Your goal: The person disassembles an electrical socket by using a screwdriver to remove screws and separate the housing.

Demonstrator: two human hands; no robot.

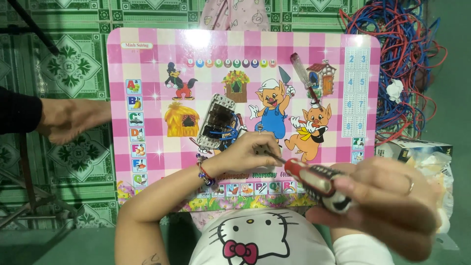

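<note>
My right hand point(387, 206) grips a screwdriver point(316, 182) by its red and black handle. Its thin shaft points left into the fingers of my left hand point(243, 154). That hand is pinched shut around a small part that its fingers mostly hide, and it wears a bead bracelet at the wrist. Just beyond it a grey electrical switch module point(217, 121) with blue wires lies face down on a pink checked children's table point(147, 59). A small screw-like piece point(259, 128) sits right of the module.
A second screwdriver point(303, 77) with a clear handle lies at the table's far right. Another person's hand point(73, 120) in a black sleeve rests left of the table. Tangled red and blue wires point(392, 44) and a cardboard box point(417, 147) are on the right.
</note>
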